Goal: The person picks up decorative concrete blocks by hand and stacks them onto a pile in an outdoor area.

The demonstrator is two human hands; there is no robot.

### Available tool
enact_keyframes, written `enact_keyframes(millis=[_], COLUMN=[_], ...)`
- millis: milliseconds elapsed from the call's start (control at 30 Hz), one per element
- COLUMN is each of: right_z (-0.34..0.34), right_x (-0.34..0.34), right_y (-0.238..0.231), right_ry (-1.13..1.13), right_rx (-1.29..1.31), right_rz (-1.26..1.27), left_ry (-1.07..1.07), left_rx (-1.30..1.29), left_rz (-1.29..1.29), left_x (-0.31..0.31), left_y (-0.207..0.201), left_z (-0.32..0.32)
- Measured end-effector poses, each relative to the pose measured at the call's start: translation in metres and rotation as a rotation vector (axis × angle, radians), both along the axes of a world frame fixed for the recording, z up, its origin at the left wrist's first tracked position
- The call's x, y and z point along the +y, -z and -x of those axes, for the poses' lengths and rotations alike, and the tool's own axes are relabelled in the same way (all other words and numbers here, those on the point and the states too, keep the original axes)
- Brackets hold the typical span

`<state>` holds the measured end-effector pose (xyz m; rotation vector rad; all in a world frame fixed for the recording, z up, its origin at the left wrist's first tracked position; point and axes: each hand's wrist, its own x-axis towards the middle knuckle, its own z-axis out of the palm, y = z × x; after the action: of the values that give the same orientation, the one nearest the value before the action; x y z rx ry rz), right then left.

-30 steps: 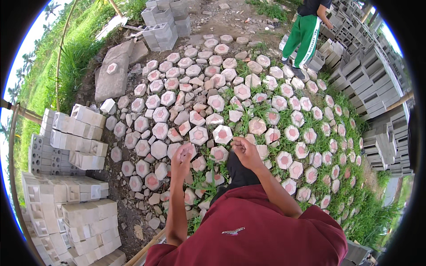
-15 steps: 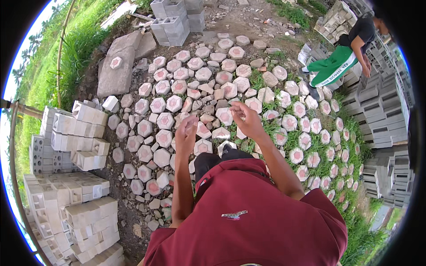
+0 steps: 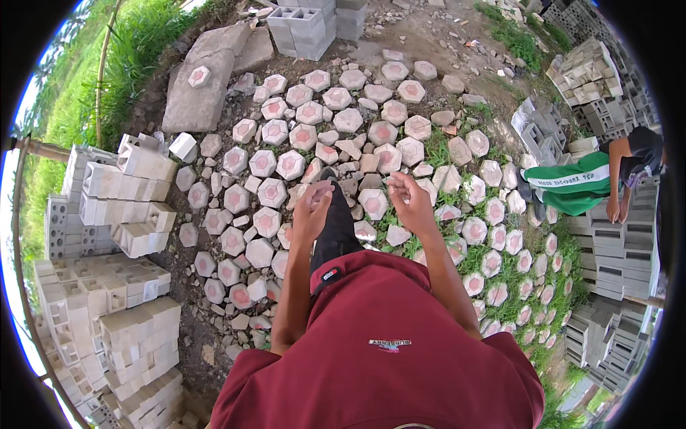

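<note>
My left hand [image 3: 313,207] hangs in the air in front of my body, its fingers loosely curled and apart, with nothing in it. To its right, my right hand [image 3: 411,200] is also raised and bare, thumb and fingers apart. Both hands are above ground covered with hexagonal paving blocks [image 3: 291,164], pale with pinkish centres, and they touch none of them. My dark-trousered leg [image 3: 334,225] is stretched forward between the hands, the shoe among stone rubble. One more hexagonal block [image 3: 199,76] lies on a flat concrete slab [image 3: 193,107] at the far left.
Stacks of hollow concrete blocks [image 3: 139,336] line the left side. More grey blocks [image 3: 304,32] stand at the far middle. On the right, a person in green trousers [image 3: 572,182] bends beside block rows [image 3: 618,250]. Grass [image 3: 443,154] and loose rubble fill gaps between pavers.
My leg has come forward between my hands, and the pavers appear nearer. Both hands remain raised without anything in them. The person on the right is bent lower and appears farther right.
</note>
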<state>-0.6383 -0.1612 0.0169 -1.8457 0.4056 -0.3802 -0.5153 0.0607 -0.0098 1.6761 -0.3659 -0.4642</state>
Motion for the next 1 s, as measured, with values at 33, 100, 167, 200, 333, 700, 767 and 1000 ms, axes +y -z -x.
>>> enact_keyframes(millis=[33,100,167,200,333,700,767,1000], right_z=[-0.018,-0.056,-0.100,-0.124,-0.218,-0.407,-0.427,-0.530], right_x=[-0.007,-0.027,-0.040,-0.048,-0.069,-0.121,-0.133,-0.194], right_y=[0.000,0.004,0.008,0.009,0.014,-0.017,-0.011,0.017], right_ry=[0.001,-0.008,0.014,0.020,-0.003,-0.078,-0.087,-0.103], right_rx=[0.003,0.007,0.026,0.060,0.058,0.099,0.117,0.118], right_rz=[0.007,0.020,0.013,0.040,-0.002,-0.058,-0.055,-0.105], left_ry=[-0.007,-0.006,-0.029,-0.029,-0.027,-0.091,-0.094,-0.076], left_rx=[0.003,0.029,0.031,0.027,0.000,-0.090,-0.070,0.008], left_rz=[0.004,-0.002,0.008,-0.019,-0.069,-0.037,-0.016,-0.056], left_x=[-0.007,-0.026,-0.040,-0.047,-0.068,-0.101,-0.109,-0.164], left_y=[0.000,-0.009,-0.005,-0.009,-0.033,-0.046,-0.040,-0.022], left_z=[-0.016,-0.053,-0.093,-0.115,-0.210,-0.421,-0.440,-0.510])
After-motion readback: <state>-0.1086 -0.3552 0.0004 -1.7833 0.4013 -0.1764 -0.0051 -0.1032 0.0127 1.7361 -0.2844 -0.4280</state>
